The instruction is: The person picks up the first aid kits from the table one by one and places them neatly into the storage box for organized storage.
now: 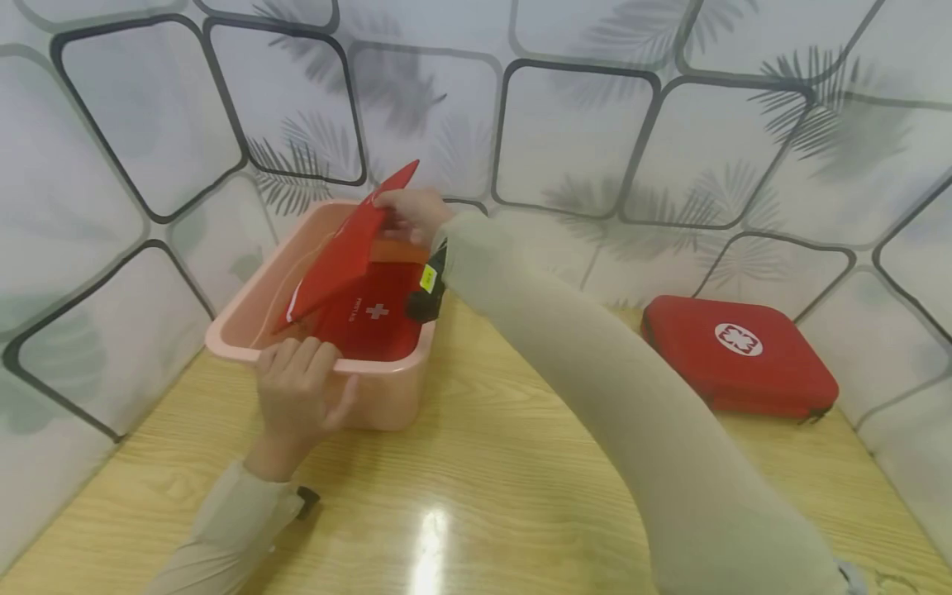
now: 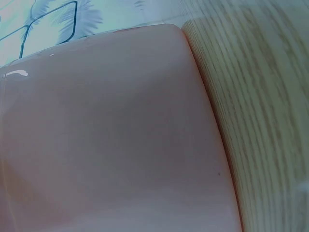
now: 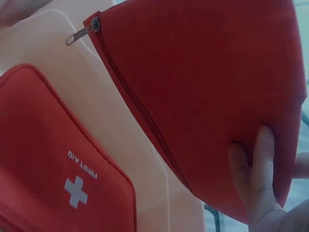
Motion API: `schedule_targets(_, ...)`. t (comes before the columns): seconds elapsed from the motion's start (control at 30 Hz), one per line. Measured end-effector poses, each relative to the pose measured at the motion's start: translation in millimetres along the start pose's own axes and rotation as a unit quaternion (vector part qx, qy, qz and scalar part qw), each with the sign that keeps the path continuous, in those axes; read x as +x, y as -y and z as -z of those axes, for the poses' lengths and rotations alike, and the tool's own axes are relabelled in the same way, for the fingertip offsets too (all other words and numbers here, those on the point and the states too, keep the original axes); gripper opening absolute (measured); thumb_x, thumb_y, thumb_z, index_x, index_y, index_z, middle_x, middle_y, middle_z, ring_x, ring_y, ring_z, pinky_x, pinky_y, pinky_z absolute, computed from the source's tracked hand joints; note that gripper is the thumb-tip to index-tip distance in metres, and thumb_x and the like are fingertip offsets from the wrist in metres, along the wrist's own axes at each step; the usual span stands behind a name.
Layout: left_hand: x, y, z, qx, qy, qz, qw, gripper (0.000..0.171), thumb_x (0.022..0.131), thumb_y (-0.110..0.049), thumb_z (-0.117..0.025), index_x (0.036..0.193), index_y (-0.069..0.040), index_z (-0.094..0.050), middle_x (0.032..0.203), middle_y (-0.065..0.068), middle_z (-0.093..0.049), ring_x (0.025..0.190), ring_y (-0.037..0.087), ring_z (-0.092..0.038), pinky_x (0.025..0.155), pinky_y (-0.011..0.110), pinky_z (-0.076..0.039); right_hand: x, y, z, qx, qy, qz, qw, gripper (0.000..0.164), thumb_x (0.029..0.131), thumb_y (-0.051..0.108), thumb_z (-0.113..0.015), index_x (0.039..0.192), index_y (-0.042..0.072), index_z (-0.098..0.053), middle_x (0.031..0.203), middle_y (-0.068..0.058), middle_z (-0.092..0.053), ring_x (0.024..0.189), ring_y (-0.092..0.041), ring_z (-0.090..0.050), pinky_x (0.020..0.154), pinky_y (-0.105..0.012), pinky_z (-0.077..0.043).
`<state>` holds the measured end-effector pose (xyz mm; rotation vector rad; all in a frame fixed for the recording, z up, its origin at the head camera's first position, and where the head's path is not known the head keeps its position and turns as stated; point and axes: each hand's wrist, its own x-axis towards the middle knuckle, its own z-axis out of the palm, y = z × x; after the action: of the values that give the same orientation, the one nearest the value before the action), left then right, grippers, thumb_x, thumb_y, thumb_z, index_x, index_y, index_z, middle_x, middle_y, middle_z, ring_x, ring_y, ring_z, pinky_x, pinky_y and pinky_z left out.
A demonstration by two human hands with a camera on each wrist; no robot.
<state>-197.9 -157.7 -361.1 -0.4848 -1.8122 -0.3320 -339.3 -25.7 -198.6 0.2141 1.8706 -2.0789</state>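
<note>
A flat red zippered pouch [image 1: 338, 260] is tilted up over a pink plastic basin [image 1: 383, 365]. My right hand [image 1: 416, 213] pinches it near its upper edge. In the right wrist view, fingers [image 3: 263, 164] lie against one face of the pouch [image 3: 203, 82], and a metal zipper pull [image 3: 79, 35] hangs at its far corner. Inside the basin lies a red first aid bag [image 1: 394, 330] with a white cross and lettering. My left hand [image 1: 293, 384] grips the basin's near rim, fingers hooked over it. Only the basin's outer wall [image 2: 116, 121] fills most of the left wrist view.
On the right of the wooden table [image 1: 491, 471] lies a red hard-looking case [image 1: 736, 364] with a white round emblem. Patterned panels [image 1: 580, 140] stand behind and at both sides, close to the basin. My right forearm stretches across the middle.
</note>
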Motion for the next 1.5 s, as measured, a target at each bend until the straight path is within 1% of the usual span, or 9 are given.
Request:
schedule_targets(0.2,-0.6,-0.9,-1.5,-0.002,-0.008,-0.001,1.0000,0.047,0.089,-0.042,-0.040,0.070,0.000,-0.050,0.061,0.016,-0.048,0.060,0.034,-0.045,0.064,0.045,-0.032,12,-11,-15,-0.007,0.006,-0.014,1.000,0.031,0.088,0.003,-0.059,0.119,0.001,-0.055,0.117,-0.014,-0.065,0.100,-0.025,-0.067,0.084,-0.034,-0.054)
schedule_targets(0.43,0.3,-1.7,-1.7,-0.002,0.003,0.000,1.0000,0.048,0.089,-0.043,-0.039,0.071,0.000,-0.051,0.062,0.016,-0.050,0.061,0.034,-0.047,0.065,0.046,-0.035,12,-19,-16,-0.014,0.010,-0.043,0.999,0.017,0.088,0.001,-0.059,0.104,0.001,-0.057,0.092,-0.012,-0.063,0.086,-0.024,-0.065,0.082,-0.035,-0.054)
schedule_targets(0.57,0.9,-2.0,-1.7,-0.002,0.004,0.000,1.0000,0.049,0.089,-0.043,-0.038,0.070,0.001,-0.050,0.061,0.016,-0.049,0.060,0.034,-0.046,0.064,0.045,-0.033,13,-24,-17,-0.015,0.014,-0.046,0.999,0.021,0.087,-0.004,-0.057,0.107,0.002,-0.054,0.111,-0.013,-0.064,0.098,-0.026,-0.065,0.086,-0.037,-0.053)
schedule_targets(0.67,0.9,-2.1,-1.6,-0.001,0.002,-0.002,1.0000,0.049,0.089,-0.043,-0.038,0.069,0.000,-0.050,0.060,0.016,-0.048,0.059,0.034,-0.045,0.063,0.045,-0.033,14,-28,-16,-0.032,0.016,-0.046,0.998,0.030,0.088,-0.006,-0.054,0.117,0.001,-0.053,0.117,-0.012,-0.062,0.093,-0.024,-0.063,0.089,-0.037,-0.051)
schedule_targets(0.83,0.9,-2.7,-1.7,-0.002,-0.005,-0.004,1.0000,0.049,0.089,-0.043,-0.038,0.069,0.000,-0.049,0.060,0.015,-0.047,0.059,0.034,-0.044,0.063,0.045,-0.033,12,-31,-15,-0.049,0.027,-0.060,0.997,0.025,0.088,-0.011,-0.046,0.112,-0.005,-0.052,0.085,-0.009,-0.054,0.074,-0.022,-0.052,0.097,-0.039,-0.047)
schedule_targets(0.97,1.5,-2.4,-1.0,0.000,-0.004,-0.003,1.0000,0.049,0.089,-0.042,-0.039,0.069,0.000,-0.050,0.061,0.016,-0.049,0.060,0.034,-0.045,0.063,0.045,-0.033,1,-27,-13,-0.050,0.042,-0.081,0.995,0.020,0.086,-0.014,-0.040,0.102,-0.008,-0.052,0.090,-0.011,-0.058,0.083,-0.024,-0.057,0.099,-0.039,-0.045)
schedule_targets(1.13,1.3,-1.2,-0.3,0.001,-0.004,-0.004,1.0000,0.048,0.089,-0.042,-0.039,0.070,0.000,-0.050,0.062,0.017,-0.049,0.060,0.034,-0.045,0.063,0.045,-0.033,-17,-24,-7,-0.071,0.064,-0.083,0.992,0.039,0.089,-0.011,-0.035,0.126,-0.011,-0.047,0.133,-0.017,-0.053,0.116,-0.028,-0.055,0.103,-0.036,-0.042)
schedule_targets(1.43,0.4,-0.5,0.8,0.005,-0.002,0.000,1.0000,0.048,0.089,-0.042,-0.039,0.070,0.000,-0.050,0.062,0.017,-0.050,0.060,0.034,-0.046,0.064,0.045,-0.033,-51,-30,14,-0.116,0.050,-0.072,0.989,0.017,0.089,0.017,-0.051,0.102,0.008,-0.057,0.092,-0.005,-0.059,0.080,-0.024,-0.059,0.080,-0.029,-0.051)
schedule_targets(1.5,0.3,-0.4,1.7,0.007,0.005,0.001,1.0000,0.048,0.089,-0.042,-0.039,0.070,0.001,-0.050,0.063,0.017,-0.051,0.060,0.034,-0.046,0.063,0.045,-0.034,-60,-33,22,-0.147,0.081,-0.018,0.986,0.024,0.092,0.017,-0.048,0.109,0.004,-0.058,0.091,-0.005,-0.057,0.074,-0.020,-0.056,0.072,-0.024,-0.048)
